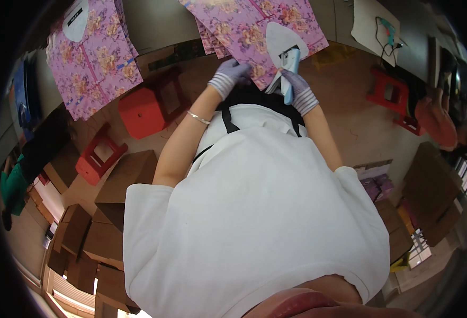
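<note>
A pink-purple floral garment (247, 29), flat, with a pale rounded neck piece and a dark label, hangs over the near edge of the table. My right hand (297, 87), in a purple glove with a striped cuff, is closed around a light-blue and white plier stapler (292, 62). The stapler's upper end lies over the neck piece. At the garment's lower left edge, my left hand (229, 75), gloved the same way, has its fingers curled against the fabric; its fingertips are slightly blurred. More floral garments (210, 45) lie stacked beneath.
Another pile of floral garments (93, 58) overhangs the grey table (156, 24) at the left. Red stools (141, 111) stand below it, and cardboard boxes (104, 241) are at the lower left. A teal corded tool (387, 32) lies at the right. People are at both sides.
</note>
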Tool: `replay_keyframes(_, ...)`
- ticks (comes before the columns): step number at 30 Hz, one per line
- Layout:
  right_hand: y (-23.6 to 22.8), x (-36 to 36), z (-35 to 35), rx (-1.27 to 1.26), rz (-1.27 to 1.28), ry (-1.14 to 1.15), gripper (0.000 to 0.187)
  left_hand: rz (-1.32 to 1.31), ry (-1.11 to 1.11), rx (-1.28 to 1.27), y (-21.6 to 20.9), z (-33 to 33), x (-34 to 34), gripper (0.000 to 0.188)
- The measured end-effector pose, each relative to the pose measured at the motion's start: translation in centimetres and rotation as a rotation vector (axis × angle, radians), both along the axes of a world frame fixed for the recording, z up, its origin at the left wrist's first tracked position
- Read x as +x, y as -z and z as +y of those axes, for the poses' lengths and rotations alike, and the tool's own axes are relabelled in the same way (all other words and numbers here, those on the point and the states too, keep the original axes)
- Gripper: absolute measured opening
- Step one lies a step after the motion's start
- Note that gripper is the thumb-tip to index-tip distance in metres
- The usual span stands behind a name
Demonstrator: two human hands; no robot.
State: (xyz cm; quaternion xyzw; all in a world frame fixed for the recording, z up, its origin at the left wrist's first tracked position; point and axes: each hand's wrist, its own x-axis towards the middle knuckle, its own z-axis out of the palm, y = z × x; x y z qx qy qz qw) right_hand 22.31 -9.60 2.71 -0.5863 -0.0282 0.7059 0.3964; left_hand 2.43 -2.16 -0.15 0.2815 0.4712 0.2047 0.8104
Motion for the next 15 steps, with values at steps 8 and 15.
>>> replay_keyframes(8,-4.0,0.9,-1.5,0.069,-0.427,-0.952,0.045,0.213,0.014,0.106,-1.7,1.1,0.9,0.022)
replay_keyframes(15,-2.6,0.1,-1.6,0.204,-0.483,-0.864,0.05,0.078,-0.128,0.19,-1.6,1.6,0.9,0.021)
